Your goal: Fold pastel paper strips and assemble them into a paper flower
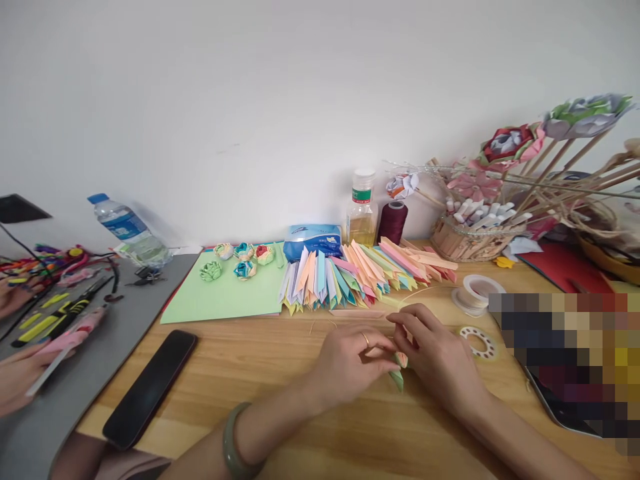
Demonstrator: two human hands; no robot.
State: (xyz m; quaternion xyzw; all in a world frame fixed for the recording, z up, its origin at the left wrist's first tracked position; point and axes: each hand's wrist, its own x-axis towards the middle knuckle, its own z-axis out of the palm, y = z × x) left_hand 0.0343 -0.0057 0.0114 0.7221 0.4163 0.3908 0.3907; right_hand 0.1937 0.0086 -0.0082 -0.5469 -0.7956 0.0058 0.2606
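Above the wooden table, my left hand (353, 363), with a ring on one finger, is closed on small folded paper pieces (397, 380), green with a bit of orange. My right hand (440, 353) meets it from the other side, its fingers bent and closed round the same pieces. The fingers hide most of the paper. A thin pale cord (425, 291) runs from the white spool (483, 293) to near my hands. Behind them fans a long row of folded paper strips (325, 283) in many colours.
Several small paper flowers (245, 270) lie on a green sheet (215, 303). A black phone (150, 387) lies left, a white ring with holes (477, 342) right. Behind stand a bottle (362, 213), maroon thread (393, 223) and a basket (453, 241). At left, another person's hand (17, 377) holds a pink tool.
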